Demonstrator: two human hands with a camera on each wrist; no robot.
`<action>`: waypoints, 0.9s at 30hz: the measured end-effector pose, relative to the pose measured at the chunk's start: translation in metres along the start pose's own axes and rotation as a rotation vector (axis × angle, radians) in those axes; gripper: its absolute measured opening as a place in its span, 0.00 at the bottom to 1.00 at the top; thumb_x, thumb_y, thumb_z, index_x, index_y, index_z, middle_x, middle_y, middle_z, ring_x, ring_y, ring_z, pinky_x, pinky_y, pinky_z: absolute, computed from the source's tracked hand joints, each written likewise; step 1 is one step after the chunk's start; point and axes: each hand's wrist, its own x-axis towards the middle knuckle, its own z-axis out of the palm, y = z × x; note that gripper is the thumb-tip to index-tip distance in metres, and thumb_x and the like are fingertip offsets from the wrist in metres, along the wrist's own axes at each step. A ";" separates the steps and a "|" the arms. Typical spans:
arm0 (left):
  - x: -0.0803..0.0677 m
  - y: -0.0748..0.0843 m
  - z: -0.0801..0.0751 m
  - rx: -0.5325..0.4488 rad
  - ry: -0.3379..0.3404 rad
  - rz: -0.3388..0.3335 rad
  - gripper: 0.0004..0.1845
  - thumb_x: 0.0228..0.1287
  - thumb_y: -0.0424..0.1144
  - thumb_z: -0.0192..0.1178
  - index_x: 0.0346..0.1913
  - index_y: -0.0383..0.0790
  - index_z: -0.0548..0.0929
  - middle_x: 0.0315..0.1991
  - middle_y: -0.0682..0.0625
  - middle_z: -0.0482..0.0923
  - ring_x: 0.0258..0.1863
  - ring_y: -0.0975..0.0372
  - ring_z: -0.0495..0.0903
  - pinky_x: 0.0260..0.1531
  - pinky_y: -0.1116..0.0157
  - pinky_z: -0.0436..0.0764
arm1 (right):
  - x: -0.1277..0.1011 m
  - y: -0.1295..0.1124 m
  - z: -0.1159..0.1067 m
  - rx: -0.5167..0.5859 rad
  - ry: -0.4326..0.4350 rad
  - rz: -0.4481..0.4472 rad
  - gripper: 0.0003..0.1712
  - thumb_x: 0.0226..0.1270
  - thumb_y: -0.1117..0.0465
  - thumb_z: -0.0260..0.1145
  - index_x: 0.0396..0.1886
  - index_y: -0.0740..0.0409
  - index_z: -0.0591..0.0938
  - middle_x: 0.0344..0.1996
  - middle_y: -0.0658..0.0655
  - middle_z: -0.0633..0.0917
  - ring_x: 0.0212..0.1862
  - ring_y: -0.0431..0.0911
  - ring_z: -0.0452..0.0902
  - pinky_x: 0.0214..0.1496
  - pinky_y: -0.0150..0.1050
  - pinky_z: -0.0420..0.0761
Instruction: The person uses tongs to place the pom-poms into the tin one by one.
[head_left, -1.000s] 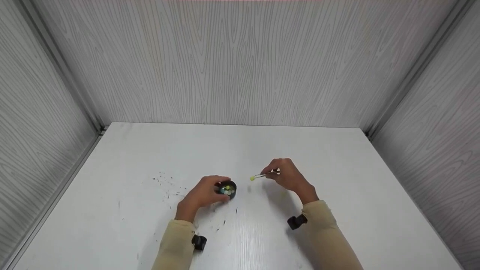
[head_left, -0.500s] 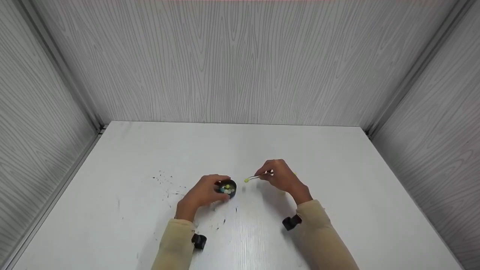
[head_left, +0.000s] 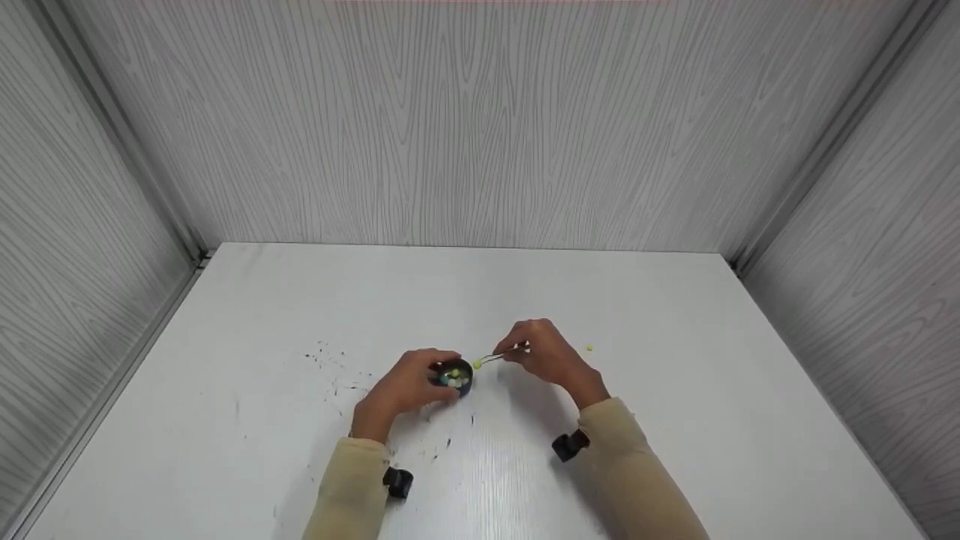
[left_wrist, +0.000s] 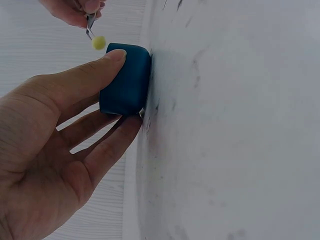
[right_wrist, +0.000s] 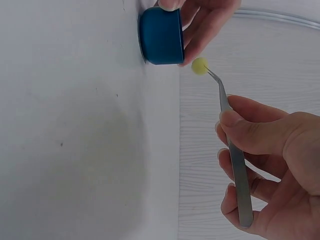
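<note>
"What does the right hand [right_wrist: 295,145] have?"

"It pinches a pair of bent-tip metal tweezers [right_wrist: 240,175] between thumb and fingers, and the tips grip a yellow ball [right_wrist: 199,66]."

"Where is that ball?"

"Above the table [head_left: 735,390], just beside the rim of the blue cup [right_wrist: 162,37] and apart from it."

"And the left hand [head_left: 412,379]?"

"It grips that cup, thumb on one side of the wall and fingers on the other. The cup stands on the table, mouth up."

"Anything inside?"

"Several small balls [head_left: 454,381], yellow, white and bluish; they are too small to count."

"Farther out?"

"A second yellow ball [head_left: 589,347] lies on the table, past the right hand. Dark specks [head_left: 326,356] mark the tabletop to the left, and a wood-grain panel [head_left: 465,120] rises behind."
</note>
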 end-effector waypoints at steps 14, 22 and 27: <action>-0.001 -0.002 -0.001 -0.035 -0.004 0.039 0.33 0.60 0.36 0.75 0.69 0.42 0.79 0.67 0.42 0.79 0.63 0.46 0.81 0.64 0.46 0.79 | 0.012 -0.017 0.001 -0.061 -0.072 -0.010 0.12 0.63 0.76 0.70 0.39 0.59 0.94 0.37 0.57 0.92 0.44 0.49 0.88 0.48 0.45 0.89; -0.001 -0.002 -0.001 -0.020 -0.001 0.037 0.33 0.60 0.36 0.75 0.69 0.42 0.79 0.66 0.43 0.79 0.63 0.47 0.81 0.65 0.46 0.79 | 0.018 -0.021 0.000 -0.130 -0.109 -0.002 0.12 0.63 0.75 0.71 0.40 0.57 0.94 0.38 0.56 0.92 0.45 0.49 0.88 0.50 0.46 0.88; 0.000 -0.001 -0.001 -0.020 0.000 0.026 0.33 0.60 0.37 0.76 0.69 0.43 0.79 0.67 0.43 0.79 0.64 0.47 0.80 0.66 0.46 0.78 | 0.021 -0.023 0.001 -0.144 -0.129 0.001 0.13 0.64 0.75 0.71 0.41 0.57 0.94 0.39 0.56 0.92 0.47 0.50 0.88 0.52 0.46 0.88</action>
